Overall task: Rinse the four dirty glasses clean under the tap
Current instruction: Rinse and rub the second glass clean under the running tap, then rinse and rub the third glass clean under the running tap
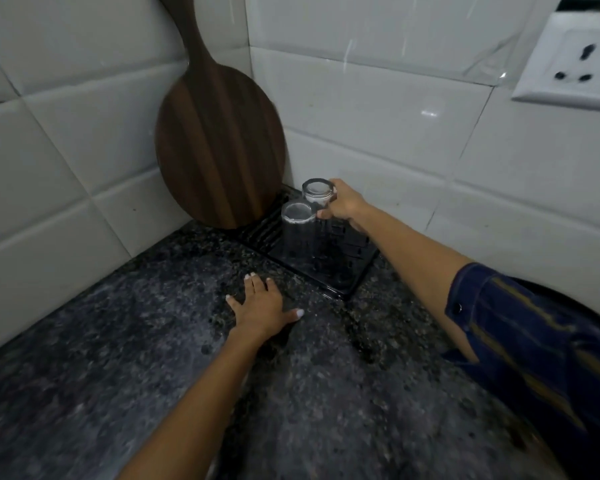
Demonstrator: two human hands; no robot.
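Two clear glasses stand upside down on a black ribbed drying tray (343, 282) in the counter's corner. The nearer glass (297, 228) stands free at the tray's left side. My right hand (343, 206) grips the farther glass (317, 192) near its upturned base, fingers curled round it. My left hand (260, 303) lies flat on the dark granite counter (118, 358) in front of the tray, fingers spread, holding nothing. No tap or sink is in view.
A round wooden cutting board (219, 133) leans against the tiled wall in the corner, just behind the tray. A white wall socket (575, 60) sits at the upper right. My blue sleeve (534, 341) fills the right edge.
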